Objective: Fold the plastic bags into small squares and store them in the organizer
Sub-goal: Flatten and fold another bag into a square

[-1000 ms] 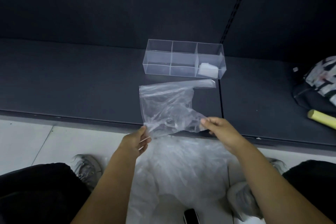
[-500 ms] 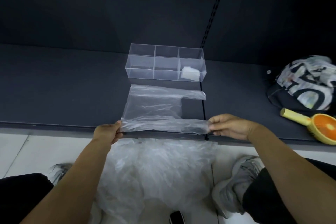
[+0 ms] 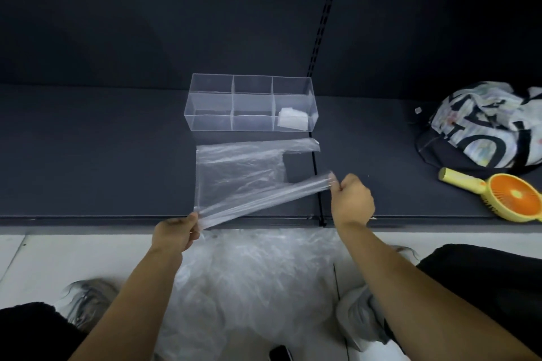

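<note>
Dark shelf (image 3: 88, 161) | plastic bag (image 3: 234, 179) near edge now slanted | left hand (image 3: 176, 233) pinches corner | right hand (image 3: 352, 202) pinches handle, raised

We record two bare forearms: the left forearm (image 3: 140, 293) at seven o'clock and the right forearm (image 3: 410, 287) at four o'clock. The left hand (image 3: 176, 233) and the right hand (image 3: 352, 202) are likewise uncovered. Black fabric trouser legs occupy the lower corners: the left trouser leg (image 3: 29, 334) at eight o'clock and the right trouser leg (image 3: 484, 272) at four o'clock. We note a grey sports shoe (image 3: 88, 299) at seven o'clock, which is blurred. A grey-and-white sports shoe (image 3: 360, 316) sits at five o'clock, partly hidden by the right forearm. We cannot read finer markings.
</note>
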Tool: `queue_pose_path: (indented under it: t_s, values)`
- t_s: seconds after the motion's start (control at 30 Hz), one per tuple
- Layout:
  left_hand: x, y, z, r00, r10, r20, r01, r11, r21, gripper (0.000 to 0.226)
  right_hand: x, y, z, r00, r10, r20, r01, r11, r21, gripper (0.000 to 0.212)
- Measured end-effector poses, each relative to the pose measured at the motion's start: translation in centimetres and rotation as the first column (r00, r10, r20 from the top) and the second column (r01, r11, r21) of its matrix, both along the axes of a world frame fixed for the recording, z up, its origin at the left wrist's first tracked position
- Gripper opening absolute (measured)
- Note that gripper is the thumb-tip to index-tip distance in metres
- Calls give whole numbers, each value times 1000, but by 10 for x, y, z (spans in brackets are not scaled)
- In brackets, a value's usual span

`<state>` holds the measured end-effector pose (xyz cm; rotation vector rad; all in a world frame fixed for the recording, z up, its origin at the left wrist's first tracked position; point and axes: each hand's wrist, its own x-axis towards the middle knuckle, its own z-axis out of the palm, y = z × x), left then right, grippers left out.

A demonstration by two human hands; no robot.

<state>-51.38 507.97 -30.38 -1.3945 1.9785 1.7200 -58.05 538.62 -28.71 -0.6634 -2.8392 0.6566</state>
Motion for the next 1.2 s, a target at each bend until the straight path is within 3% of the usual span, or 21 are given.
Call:
queue_pose_path:
  t_s: [0.03,0.1,0.17,0.23,0.33,0.4,0.43,0.47,0.53,0.6,0.73,0.83,0.9,1.0,1.1,1.2]
  values:
    - [0,4,-1,1000,2,-5,-2,1000,-5,26,0,-1,-2,999,-27,25,28,999,-25,47]
    - [0,10,-2,1000,13,-18,-13,1000,-9,28,-4,0,-9,991,-68,116,103,939,-327,44]
    - [0,14,-3,999,25,-35,-25,1000,-15,29,-5,-1,-6,964,-40,261,222,658,-719,28]
    - [1,16,-4,999,25,-36,-26,999,-36,31,-4,10,-1,949,80,304,260,341,-903,7]
    - [2,17,-6,999,29,-19,-30,998,-63,33,-5,35,3,952,175,251,269,-86,-959,26]
    - [1,20,-6,999,40,-12,-41,996,-73,32,-4,44,5,950,188,249,284,-191,-940,17]
    - [2,21,-6,999,38,-14,-39,996,-77,32,-5,44,6,948,167,269,295,-155,-943,12]
    - [2,22,-6,999,33,-18,-35,996,-81,31,-7,43,5,947,133,291,299,-48,-953,13]
    - [3,22,-7,1000,11,-23,-13,994,-105,33,-10,39,-1,952,45,303,279,281,-918,27]
    - [5,22,-9,1000,-19,-14,16,988,-157,38,-11,39,-5,963,-56,264,257,493,-831,30]
    - [8,23,-7,998,-62,7,62,974,-216,32,-8,47,-12,963,-171,208,266,723,-638,24]
    - [8,24,-3,995,-104,-12,87,885,-458,24,-2,40,-7,950,-276,146,312,874,-372,24]
    - [4,28,3,992,-81,-94,5,781,-625,22,0,20,-2,972,-236,2,232,954,-191,26]
    - [-18,31,6,908,-375,-189,64,568,-820,24,-2,-39,0,978,126,-164,-135,990,-45,30]
    - [-55,25,0,742,-669,38,357,347,-867,41,-9,-110,-4,835,544,-87,-550,830,-95,42]
    - [-88,14,-18,617,-753,228,518,170,-838,51,-26,-166,-18,681,731,27,-727,681,-88,51]
